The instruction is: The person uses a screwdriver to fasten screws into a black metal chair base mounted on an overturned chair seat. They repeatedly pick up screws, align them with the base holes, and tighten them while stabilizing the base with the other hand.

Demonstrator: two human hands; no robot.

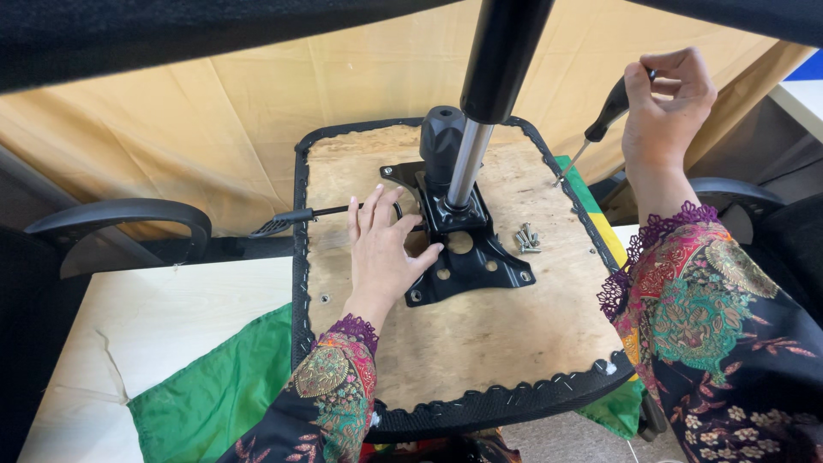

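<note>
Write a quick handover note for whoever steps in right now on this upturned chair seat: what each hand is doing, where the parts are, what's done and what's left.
Left hand: flat on the black metal plate, steadying it on the wooden seat underside.
Right hand: gripping a screwdriver, tip down at the seat's right edge.
Parts: loose screws piled just right of the plate; gas cylinder stands up from the plate; lever sticks out left.
Done: plate positioned on the seat.
Left: the plate holes in view look empty; screws apparently not yet driven.
</note>
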